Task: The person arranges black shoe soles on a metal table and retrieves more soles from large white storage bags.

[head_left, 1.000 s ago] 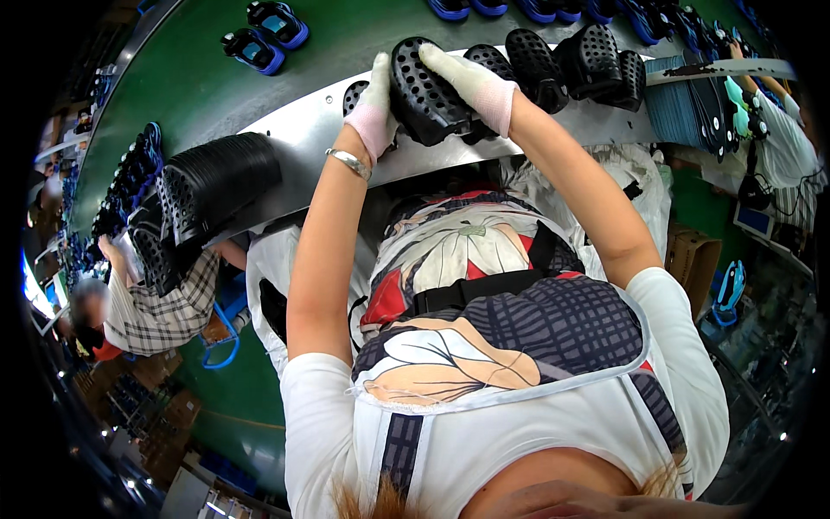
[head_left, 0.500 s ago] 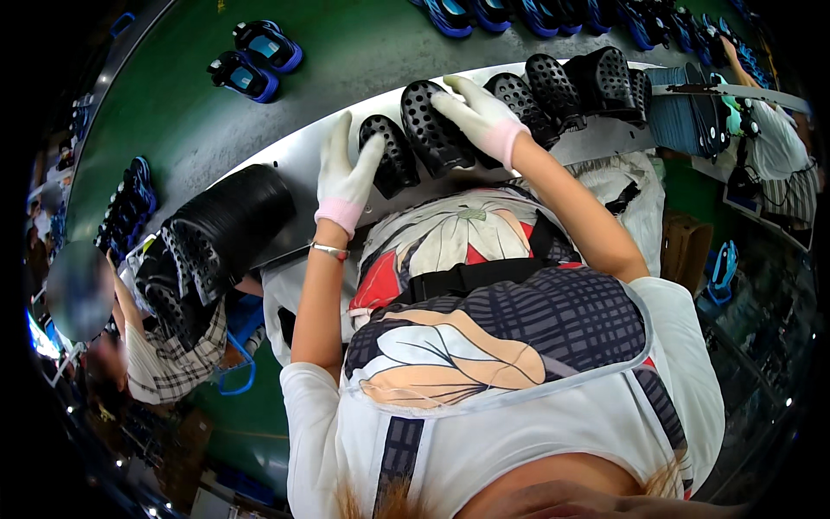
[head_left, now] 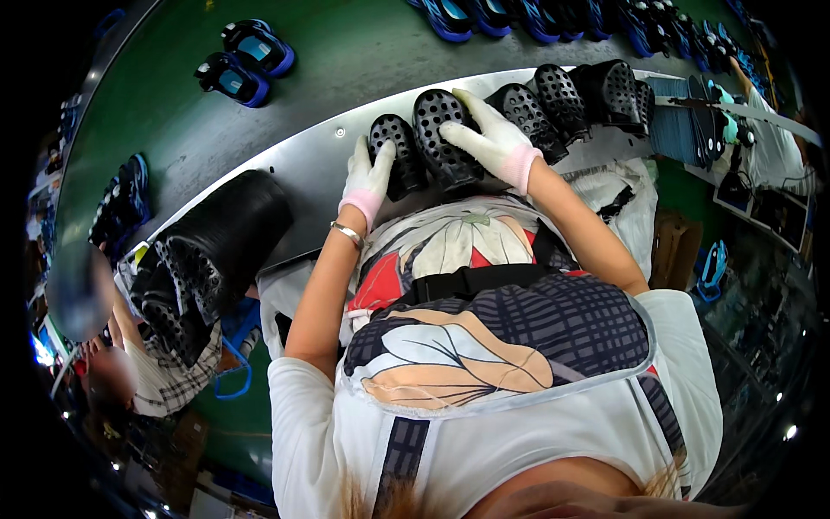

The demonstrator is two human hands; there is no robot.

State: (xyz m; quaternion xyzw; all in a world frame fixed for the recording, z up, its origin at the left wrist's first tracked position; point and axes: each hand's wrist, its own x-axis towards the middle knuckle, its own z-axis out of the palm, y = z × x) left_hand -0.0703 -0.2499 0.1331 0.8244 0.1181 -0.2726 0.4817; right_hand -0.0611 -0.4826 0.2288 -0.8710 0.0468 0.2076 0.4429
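Two black perforated shoe inserts stand upright side by side on the pale metal ledge in front of me. The smaller left insert [head_left: 399, 156] is held at its left edge by my white-gloved left hand [head_left: 367, 180], thumb against the holed face. Around the right side of the bigger insert [head_left: 443, 130] my gloved right hand [head_left: 500, 147] is closed, with the thumb across its front and the fingers behind. How far each hand's fingers reach behind the inserts is hidden.
More black inserts [head_left: 529, 112] line the ledge to the right, up to a stack of blue insoles [head_left: 673, 121]. A long nested pile of inserts [head_left: 226, 233] lies at left. Blue-black shoes [head_left: 246, 65] sit on the green belt [head_left: 346, 52]. Another person [head_left: 173, 372] is at left.
My left hand has come down and right, its fingers drawing in against the smaller insert. My right hand keeps its hold on the bigger one. The whole view has shifted slightly.
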